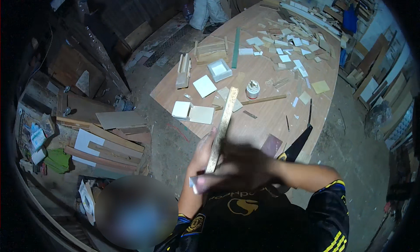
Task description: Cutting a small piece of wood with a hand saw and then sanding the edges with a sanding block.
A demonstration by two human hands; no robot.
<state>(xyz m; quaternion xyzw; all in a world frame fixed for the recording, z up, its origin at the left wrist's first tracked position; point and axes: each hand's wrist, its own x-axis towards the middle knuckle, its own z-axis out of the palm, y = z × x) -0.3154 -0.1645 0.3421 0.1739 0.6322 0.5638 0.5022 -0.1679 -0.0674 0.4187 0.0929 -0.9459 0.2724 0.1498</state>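
Observation:
A long, narrow wooden piece (pixel 224 127), seen along its pale, speckled edge, slants upright in front of my chest. My left hand (pixel 204 149) grips it from the left side, its fingers partly hidden behind the wood. Smeared by motion, my right hand (pixel 243 169) is across the lower part of the piece. At its thumb a small grey-white piece (pixel 194 184) sticks out; what it is made of is unclear. Beyond the hands, a small white open box (pixel 219 70), a white square panel (pixel 204 86) and a white jar (pixel 252 89) stand or lie on the wooden table (pixel 262 114).
A dark-bladed handsaw (pixel 301 142) lies at the table's right front edge. Pale offcuts (pixel 284 50) scatter over the far end. Wooden frames (pixel 211 50) and a green strip (pixel 236 47) lie mid-table. Boards (pixel 105 147) are stacked at left. A blurred patch (pixel 135 212) covers the lower left.

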